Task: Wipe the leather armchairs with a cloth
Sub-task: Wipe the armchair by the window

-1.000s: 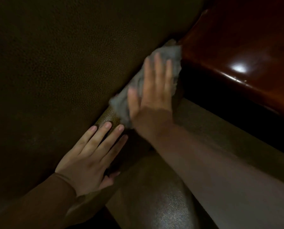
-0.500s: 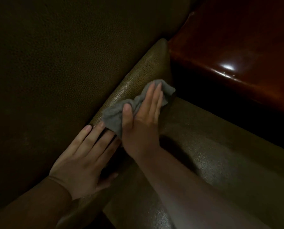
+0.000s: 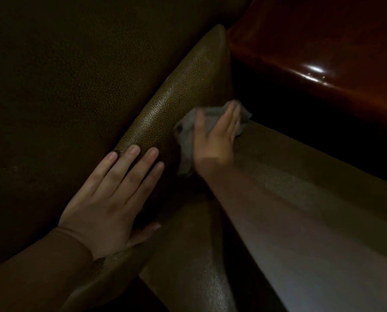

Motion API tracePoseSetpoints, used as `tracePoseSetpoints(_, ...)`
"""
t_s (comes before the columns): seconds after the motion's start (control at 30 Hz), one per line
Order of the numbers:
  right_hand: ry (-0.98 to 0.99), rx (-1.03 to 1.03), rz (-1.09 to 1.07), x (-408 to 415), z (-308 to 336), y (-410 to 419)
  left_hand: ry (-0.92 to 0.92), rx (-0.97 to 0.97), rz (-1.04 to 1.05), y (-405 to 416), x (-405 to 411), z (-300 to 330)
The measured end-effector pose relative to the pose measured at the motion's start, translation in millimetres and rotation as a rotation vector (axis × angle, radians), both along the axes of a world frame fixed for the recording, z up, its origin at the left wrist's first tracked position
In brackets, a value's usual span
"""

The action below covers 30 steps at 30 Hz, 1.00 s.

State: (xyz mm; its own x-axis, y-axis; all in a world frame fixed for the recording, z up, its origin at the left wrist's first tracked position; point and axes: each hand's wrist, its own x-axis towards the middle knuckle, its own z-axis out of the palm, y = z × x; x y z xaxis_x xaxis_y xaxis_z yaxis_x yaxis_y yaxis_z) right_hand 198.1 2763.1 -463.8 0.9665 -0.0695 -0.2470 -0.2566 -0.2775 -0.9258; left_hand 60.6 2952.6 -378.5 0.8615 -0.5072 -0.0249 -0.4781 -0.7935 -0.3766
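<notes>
The landmark here is the padded leather ridge (image 3: 179, 104) of the armchair (image 3: 64, 86), a rounded, pebbled, olive-brown roll running from the lower left up toward the upper right, where it ends against a glossy reddish-brown wooden surface (image 3: 323, 41) that carries a bright glint of light.

The right hand (image 3: 215, 140) lies on the right-hand side of that ridge, about halfway along it. Its fingers are straight and held together, thumb spread out to the side, palm pressing flat on a crumpled grey cloth (image 3: 185, 140). The cloth sits between the palm and the leather, with bunched folds sticking out past the thumb on the ridge side and a corner showing beyond the fingertips toward the wooden surface. The hand looks slightly blurred. A pale sleeve (image 3: 300, 221) covers the forearm behind it.

The left hand (image 3: 111, 199) rests at the lower end of the ridge, palm down, fingers straight and slightly spread, their tips on the pebbled leather and the thumb tucked on the lower side. It holds nothing. Its wrist comes out of a brown sleeve (image 3: 41, 266).

The two hands are near each other but not touching; the lower edge of the cloth hangs just beside the left fingertips.
</notes>
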Motion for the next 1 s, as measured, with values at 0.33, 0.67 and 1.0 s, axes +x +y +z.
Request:
tracePoseSetpoints(0.33,0.089,0.106,0.223,-99,-27,8,-0.034,-0.012,-0.006,-1,-1,-1)
tracePoseSetpoints(0.67,-0.023,-0.047,0.034,-112,-9,47,-0.035,-0.017,0.006,0,-2,-1)
tracePoseSetpoints(1.0,0.031,0.057,0.021,-51,8,17,-0.053,-0.039,0.003,2,0,-3)
